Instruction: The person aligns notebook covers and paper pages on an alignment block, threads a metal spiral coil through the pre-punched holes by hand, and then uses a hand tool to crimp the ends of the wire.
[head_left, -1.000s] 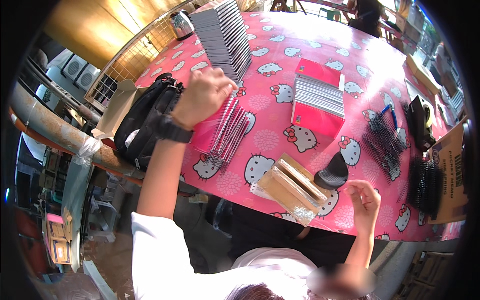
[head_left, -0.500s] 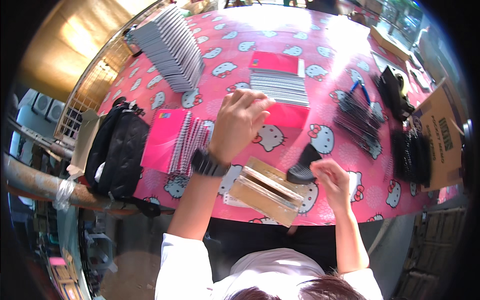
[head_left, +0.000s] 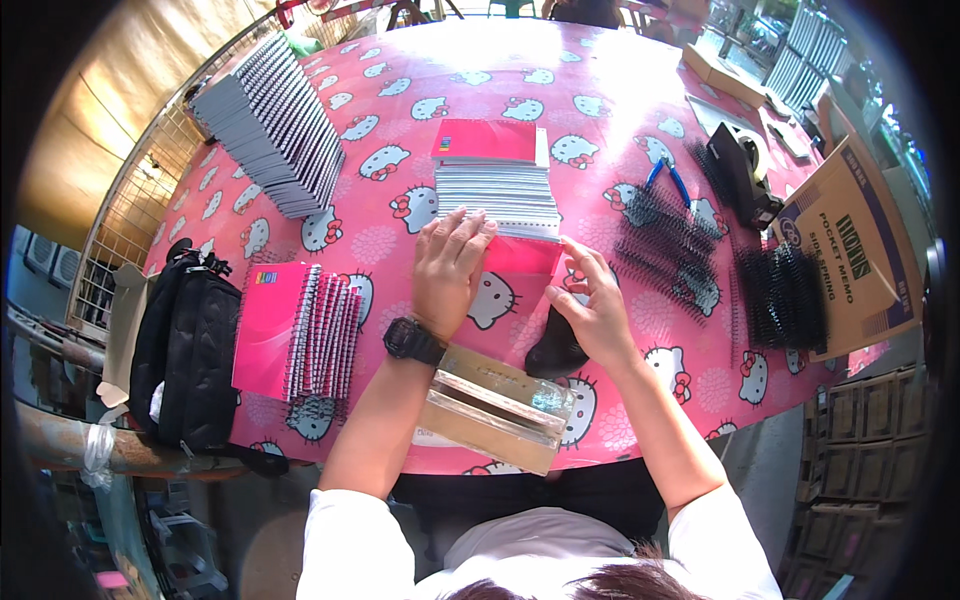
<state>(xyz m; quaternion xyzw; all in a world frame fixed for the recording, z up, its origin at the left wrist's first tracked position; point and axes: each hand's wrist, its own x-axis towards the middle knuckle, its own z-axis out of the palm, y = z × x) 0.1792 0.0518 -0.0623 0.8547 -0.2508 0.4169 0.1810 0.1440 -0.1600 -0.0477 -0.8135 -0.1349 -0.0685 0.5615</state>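
A stack of unbound notebook sheets (head_left: 497, 195) lies ahead of me, with a pink cover (head_left: 487, 140) at its far end and another pink cover (head_left: 520, 258) at its near end. My left hand (head_left: 450, 268), a black watch on its wrist, rests with long fingers flat against the near left corner of the stack. At the near right corner, my right hand (head_left: 595, 305) touches the pink cover's edge, thumb and fingers apart. Below that hand lies a black wedge-shaped object (head_left: 555, 348), partly hidden. A slotted wooden block (head_left: 495, 405) sits closest to me.
Spiral-bound pink notebooks (head_left: 270, 330) and a black bag (head_left: 200, 350) are at left. Farther back stands a tall notebook stack (head_left: 270, 125). On the right are black wire spirals (head_left: 670, 250), blue-handled pliers (head_left: 668, 180), a tape dispenser (head_left: 745, 180) and a cardboard box (head_left: 850, 250).
My right hand has moved forward and left, from beside the black wedge to the near right corner of the stack. My left hand has lowered onto the left corner. The view has shifted.
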